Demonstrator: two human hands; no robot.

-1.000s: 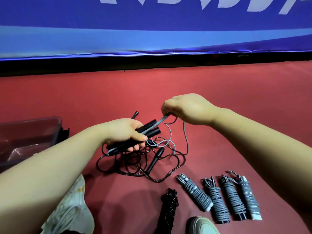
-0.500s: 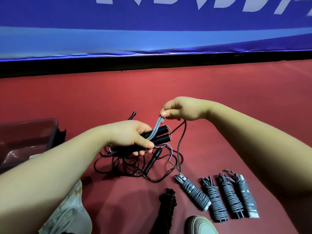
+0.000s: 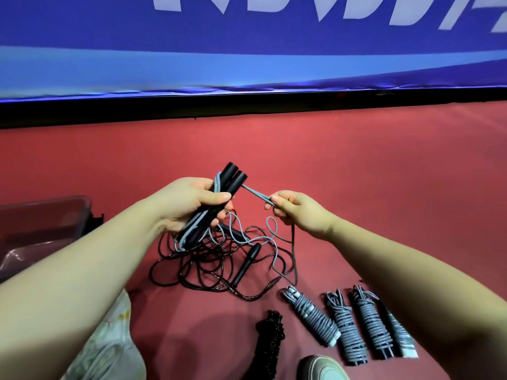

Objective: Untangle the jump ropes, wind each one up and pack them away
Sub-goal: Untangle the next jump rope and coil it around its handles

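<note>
The step in hand looks like winding the grey rope onto its own handles. At the left edge of the red floor [image 3: 356,174] a plastic bin [image 3: 46,201] waits, so packing is not yet begun. Just right of it, the left hand [image 3: 189,207] holds the two black handles [image 3: 233,178] side by side, fingers and thumb curled round them, with turns of grey cord [image 3: 256,193] trapped along the shafts. From the handle tops the cord runs taut to the right hand [image 3: 299,215], which pinches it between thumb and fingertips [image 3: 271,200]; the slack drops from that hand into the black rope tangle [image 3: 192,270] on the floor below.

The next move likely calls for carrying the cord round both handles under tension while the slack feeds free of the black loops. At the near right, four wound grey bundles [image 3: 345,333] and a wound black bundle [image 3: 270,341] lie finished.
</note>
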